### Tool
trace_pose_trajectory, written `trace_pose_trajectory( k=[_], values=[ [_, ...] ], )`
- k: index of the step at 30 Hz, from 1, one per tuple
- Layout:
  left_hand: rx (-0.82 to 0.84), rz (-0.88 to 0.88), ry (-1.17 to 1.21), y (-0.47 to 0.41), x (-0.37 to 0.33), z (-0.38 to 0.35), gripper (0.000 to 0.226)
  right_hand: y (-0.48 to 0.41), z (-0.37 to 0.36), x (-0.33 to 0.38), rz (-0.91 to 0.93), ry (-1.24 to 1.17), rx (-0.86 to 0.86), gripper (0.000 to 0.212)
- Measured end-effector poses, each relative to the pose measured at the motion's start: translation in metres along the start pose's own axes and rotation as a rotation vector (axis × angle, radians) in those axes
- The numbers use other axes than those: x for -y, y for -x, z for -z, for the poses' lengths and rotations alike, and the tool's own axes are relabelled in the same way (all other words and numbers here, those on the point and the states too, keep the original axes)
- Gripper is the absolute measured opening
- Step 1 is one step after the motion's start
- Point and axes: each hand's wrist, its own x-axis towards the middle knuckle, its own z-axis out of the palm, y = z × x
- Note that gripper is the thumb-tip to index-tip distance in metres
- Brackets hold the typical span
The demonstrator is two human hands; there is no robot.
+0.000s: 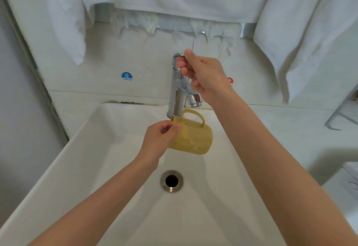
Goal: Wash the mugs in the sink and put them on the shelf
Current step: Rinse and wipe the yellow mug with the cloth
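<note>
Yellow mug (193, 141) pinched at rim by L hand (157, 141), R hand (205, 77) grips tap handle (176, 58), blue sticker (126, 76): "COLD".

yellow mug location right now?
Head view, centre: the yellow mug is held on its side by the left hand over the sink, just below the faucet.

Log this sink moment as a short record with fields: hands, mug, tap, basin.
left hand: pinches the yellow mug at its rim
mug pose: on its side, handle up, held over the sink
right hand: grips the tap lever
tap: chrome; no stream visible
drain: open
</note>
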Motion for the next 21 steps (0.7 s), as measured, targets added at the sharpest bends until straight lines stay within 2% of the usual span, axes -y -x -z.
trace_pose_trajectory(
  k=[21],
  values=[
    [0.007,0.103,0.053,-0.0001,0.0013,0.0019,0.017,-0.0059,0.0028,-0.0001,0.002,0.048,-0.003,0.024]
  ],
)
